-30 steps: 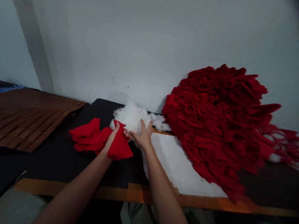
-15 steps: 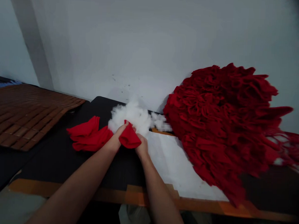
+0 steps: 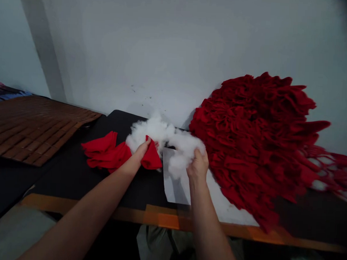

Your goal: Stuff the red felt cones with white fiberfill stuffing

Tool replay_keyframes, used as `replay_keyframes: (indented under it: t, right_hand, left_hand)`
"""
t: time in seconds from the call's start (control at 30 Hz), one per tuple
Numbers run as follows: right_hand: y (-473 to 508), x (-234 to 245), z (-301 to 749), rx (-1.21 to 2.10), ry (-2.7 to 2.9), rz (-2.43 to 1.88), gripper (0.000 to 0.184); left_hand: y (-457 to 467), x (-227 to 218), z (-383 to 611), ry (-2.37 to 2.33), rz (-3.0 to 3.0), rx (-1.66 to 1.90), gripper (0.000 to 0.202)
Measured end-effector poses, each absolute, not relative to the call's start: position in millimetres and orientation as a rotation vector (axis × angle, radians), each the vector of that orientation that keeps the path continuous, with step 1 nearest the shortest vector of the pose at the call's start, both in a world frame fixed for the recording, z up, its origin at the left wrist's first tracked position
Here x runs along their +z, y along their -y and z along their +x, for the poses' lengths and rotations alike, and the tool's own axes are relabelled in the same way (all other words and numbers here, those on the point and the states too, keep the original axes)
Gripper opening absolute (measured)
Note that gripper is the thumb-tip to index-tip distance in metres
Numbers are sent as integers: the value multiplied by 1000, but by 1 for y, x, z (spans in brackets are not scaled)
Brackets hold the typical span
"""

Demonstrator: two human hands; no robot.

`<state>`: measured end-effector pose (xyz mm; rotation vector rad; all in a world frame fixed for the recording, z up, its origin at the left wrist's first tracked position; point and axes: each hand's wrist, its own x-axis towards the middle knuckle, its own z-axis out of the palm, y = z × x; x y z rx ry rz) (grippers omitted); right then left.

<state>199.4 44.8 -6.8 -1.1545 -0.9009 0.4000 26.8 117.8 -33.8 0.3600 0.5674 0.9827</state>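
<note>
My left hand is closed on the edge of a small red fabric piece, which hangs as a cone-like shape over the table. In my right hand is a tuft of white stuffing, gripped at its right side above a white sheet. Behind the fabric piece rests a fluffy heap of the same stuffing; the held tuft overlaps its right side, and I cannot tell whether they are joined. More red fabric pieces lie stacked left of my left hand.
A large pile of red fabric pieces leans by the wall on the right, with red-and-white material beside it. On the left lies a brown woven mat. Brown tape runs along the black table's front edge.
My right hand has left the red fabric piece and moved right, now gripping white stuffing. My left hand stays on the fabric piece. The view has shifted slightly.
</note>
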Motion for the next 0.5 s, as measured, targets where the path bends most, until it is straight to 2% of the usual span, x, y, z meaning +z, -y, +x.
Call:
replay_keyframes:
  t: [0.13, 0.2, 0.3, 0.37, 0.5]
  right_hand:
    - [-7, -39, 204, 303, 981, -1313, 36]
    - [10, -57, 202, 284, 1176, -1419, 34]
    - [26, -71, 199, 262, 1655, -1633, 50]
    - [28, -71, 196, 221, 1870, -1693, 57]
    - [20, -66, 183, 241, 1914, -1485, 34]
  left_hand:
    - [-92, -8, 24, -462, 425, 922, 37]
    - [-75, 3, 18, -401, 508, 742, 38]
    - [-56, 9, 15, -339, 607, 547, 37]
    - [-54, 8, 22, -298, 597, 572, 32]
    - [-66, 1, 55, -272, 534, 629, 25]
